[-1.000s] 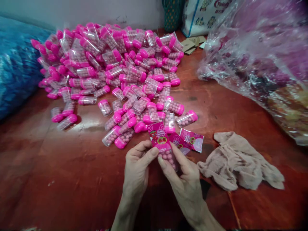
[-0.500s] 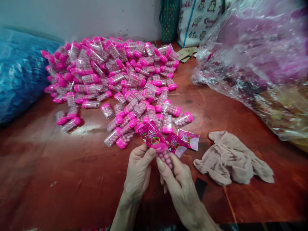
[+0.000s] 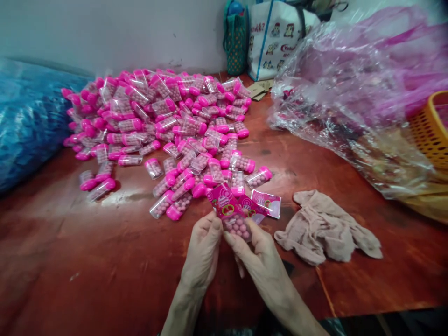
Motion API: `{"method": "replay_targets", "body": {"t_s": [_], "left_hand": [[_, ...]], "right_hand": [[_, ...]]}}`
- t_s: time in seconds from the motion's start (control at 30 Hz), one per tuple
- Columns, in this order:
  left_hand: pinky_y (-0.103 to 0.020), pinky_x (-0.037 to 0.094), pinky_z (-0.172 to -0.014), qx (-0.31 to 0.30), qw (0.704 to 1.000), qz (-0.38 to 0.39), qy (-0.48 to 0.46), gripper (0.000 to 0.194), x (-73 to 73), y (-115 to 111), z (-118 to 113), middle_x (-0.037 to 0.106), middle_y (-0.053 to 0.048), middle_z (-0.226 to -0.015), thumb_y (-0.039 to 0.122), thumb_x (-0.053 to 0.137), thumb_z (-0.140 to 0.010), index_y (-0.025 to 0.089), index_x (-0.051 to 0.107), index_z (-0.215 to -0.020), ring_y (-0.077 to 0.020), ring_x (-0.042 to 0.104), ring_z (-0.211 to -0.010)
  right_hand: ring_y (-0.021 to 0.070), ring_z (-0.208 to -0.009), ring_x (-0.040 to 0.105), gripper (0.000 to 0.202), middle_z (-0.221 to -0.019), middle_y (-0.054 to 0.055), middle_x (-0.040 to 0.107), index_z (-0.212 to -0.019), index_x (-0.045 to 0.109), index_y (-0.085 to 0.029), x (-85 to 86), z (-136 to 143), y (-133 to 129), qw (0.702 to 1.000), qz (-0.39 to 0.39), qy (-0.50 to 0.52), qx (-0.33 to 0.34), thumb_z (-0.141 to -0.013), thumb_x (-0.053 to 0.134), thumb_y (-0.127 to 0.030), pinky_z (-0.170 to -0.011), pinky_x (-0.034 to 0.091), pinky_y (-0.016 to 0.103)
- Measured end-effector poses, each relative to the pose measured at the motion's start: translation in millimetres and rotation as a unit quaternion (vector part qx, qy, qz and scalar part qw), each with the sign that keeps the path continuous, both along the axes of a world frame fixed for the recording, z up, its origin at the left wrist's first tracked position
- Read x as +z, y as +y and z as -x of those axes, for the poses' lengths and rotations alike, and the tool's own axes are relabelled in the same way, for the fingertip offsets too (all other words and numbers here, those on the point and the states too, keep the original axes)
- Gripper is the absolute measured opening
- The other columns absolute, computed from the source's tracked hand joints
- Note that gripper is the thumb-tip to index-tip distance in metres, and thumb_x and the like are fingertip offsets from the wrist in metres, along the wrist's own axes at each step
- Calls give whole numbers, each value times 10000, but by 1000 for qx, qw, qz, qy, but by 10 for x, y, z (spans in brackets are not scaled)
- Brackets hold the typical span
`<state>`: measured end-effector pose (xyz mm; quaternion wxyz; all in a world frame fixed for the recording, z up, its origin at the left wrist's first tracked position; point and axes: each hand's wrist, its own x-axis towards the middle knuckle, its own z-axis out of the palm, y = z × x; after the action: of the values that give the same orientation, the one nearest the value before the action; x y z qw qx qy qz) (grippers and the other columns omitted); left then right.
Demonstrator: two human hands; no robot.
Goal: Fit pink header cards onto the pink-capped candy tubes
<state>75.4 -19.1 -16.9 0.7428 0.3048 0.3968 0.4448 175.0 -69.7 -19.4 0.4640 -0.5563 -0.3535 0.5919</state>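
Observation:
A clear plastic candy tube (image 3: 238, 227) full of pink balls is between my two hands, with a printed pink label (image 3: 224, 199) at its far end. My right hand (image 3: 261, 256) grips the tube between thumb and fingers. My left hand (image 3: 202, 249) pinches the left edge where label and tube meet. I cannot tell whether the label goes around the tube or lies against it. Just beyond lie more pink labels (image 3: 269, 204), next to a large heap of pink-capped candy tubes (image 3: 129, 126).
A crumpled beige cloth (image 3: 329, 228) lies on the reddish table (image 3: 105, 261) at right. Farther right are a clear plastic bag (image 3: 315, 112) and a yellow basket (image 3: 429, 133). A blue bag (image 3: 28, 121) sits at left. A white printed bag (image 3: 276, 42) stands by the wall.
The view has shifted, bringing the yellow basket in at the right. Both hands keep their hold; the label now shows a shorter length beyond the tube's candies.

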Motion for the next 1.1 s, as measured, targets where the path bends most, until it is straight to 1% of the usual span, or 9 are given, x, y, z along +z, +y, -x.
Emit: {"method": "replay_targets", "body": {"t_s": [0.17, 0.27, 0.4, 0.5, 0.6, 0.67, 0.83, 0.97, 1.1], "left_hand": [[-295, 492, -722, 17, 999, 46, 19, 181, 18, 38, -8, 707, -90, -837, 264, 603, -780, 128, 711, -830, -201, 641, -796], [-292, 490, -689, -28, 999, 36, 11, 186, 35, 38, 20, 704, -99, -831, 252, 604, -765, 120, 715, -832, -212, 639, -778], [-280, 481, -635, -99, 995, 22, 20, 201, 79, 45, 63, 700, -98, -795, 215, 632, -717, 118, 712, -874, -218, 637, -736], [-265, 472, -617, -114, 992, 20, 47, 199, 99, 57, 98, 696, -89, -762, 196, 640, -703, 113, 711, -869, -200, 629, -691], [-268, 475, -620, -128, 991, 27, 39, 219, 87, 60, 126, 698, -91, -779, 196, 643, -705, 114, 706, -898, -197, 629, -691], [-279, 483, -638, -116, 993, 30, 18, 204, 68, 54, 132, 702, -96, -795, 207, 651, -708, 117, 709, -883, -210, 637, -724], [-306, 488, -726, -7, 1000, 29, -7, 202, 44, 25, 83, 709, -91, -821, 292, 627, -761, 139, 711, -863, -221, 642, -806], [-308, 481, -762, -7, 999, 32, -12, 187, 57, 18, 22, 710, -100, -832, 242, 574, -802, 124, 717, -829, -223, 638, -844], [-316, 480, -770, -20, 998, 60, -11, 173, 60, 17, 1, 712, -92, -813, 204, 581, -794, 126, 711, -879, -219, 644, -818]], "right_hand": [[86, -510, 448, 138, -636, -44, 489, -897, 553, -179, 69, 24, -10, 998, 11, -27, 59, -833, 562, -301, -453, 363, 189], [93, -543, 476, 137, -655, -38, 512, -953, 560, -182, 91, 37, -43, 997, -6, -19, 73, -845, 545, -266, -482, 381, 188], [78, -451, 439, 139, -557, -61, 476, -947, 558, -176, 70, 52, -110, 997, -2, 8, 81, -865, 517, -280, -423, 345, 180], [67, -400, 408, 141, -514, -77, 447, -902, 550, -172, 67, 56, -131, 993, 14, 42, 110, -859, 521, -303, -396, 345, 174], [68, -384, 410, 152, -501, -83, 448, -906, 540, -171, 76, 45, -115, 990, 35, 41, 131, -846, 532, -310, -383, 351, 173], [69, -384, 418, 162, -493, -80, 452, -882, 539, -171, 81, 35, -100, 991, 30, 15, 130, -861, 512, -329, -390, 351, 175], [76, -404, 429, 316, -506, -60, 463, -774, 525, -184, 88, 48, -93, 990, 52, -33, 129, -897, 422, -455, -399, 353, 186], [82, -424, 462, 341, -510, -57, 463, -750, 504, -190, 75, 73, -86, 989, 61, -41, 128, -901, 402, -479, -400, 373, 178], [66, -376, 411, 379, -481, -68, 436, -701, 483, -186, 56, 61, -60, 992, 55, -28, 113, -910, 376, -484, -373, 353, 171]]}}
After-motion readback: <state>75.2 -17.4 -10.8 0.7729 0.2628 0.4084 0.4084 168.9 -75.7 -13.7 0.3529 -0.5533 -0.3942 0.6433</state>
